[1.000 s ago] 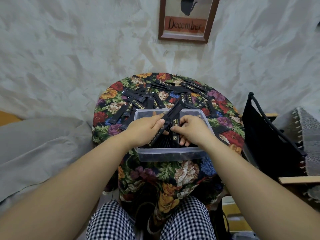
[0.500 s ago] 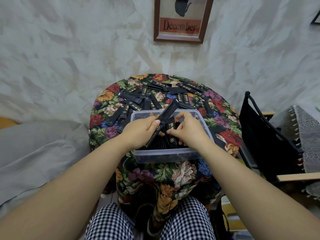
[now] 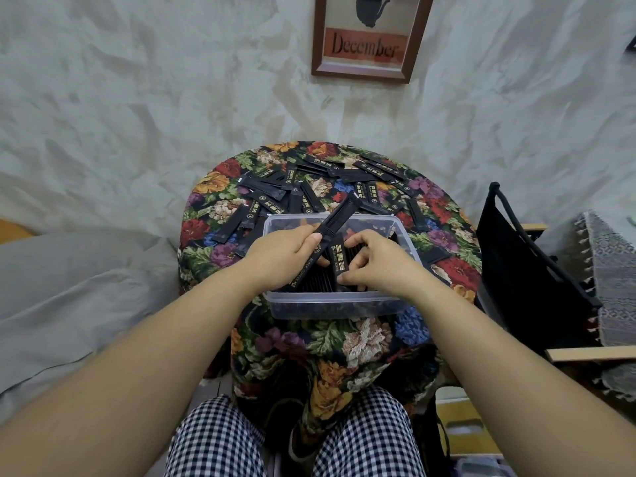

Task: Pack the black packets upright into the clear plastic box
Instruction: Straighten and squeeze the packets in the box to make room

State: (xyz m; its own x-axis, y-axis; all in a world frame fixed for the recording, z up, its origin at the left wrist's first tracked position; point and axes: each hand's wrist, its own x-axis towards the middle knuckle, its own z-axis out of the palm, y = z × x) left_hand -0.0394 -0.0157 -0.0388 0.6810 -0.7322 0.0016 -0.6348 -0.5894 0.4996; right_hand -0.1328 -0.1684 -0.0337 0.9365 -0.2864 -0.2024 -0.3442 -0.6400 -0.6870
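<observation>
Home room; floral-clothed round table (image 3: 261,187); framed "December" picture (image 3: 368,36) on wall; grey bedding (image 3: 69,287) beside.

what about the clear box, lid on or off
Off: no lid covers the box, and the left hand and right hand hold packets over its open top.

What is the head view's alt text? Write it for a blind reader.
A left hand grips a bundle of black packets over a clear plastic box while the right hand pinches one packet inside it. Loose packets lie scattered on the floral tablecloth behind the box.
</observation>
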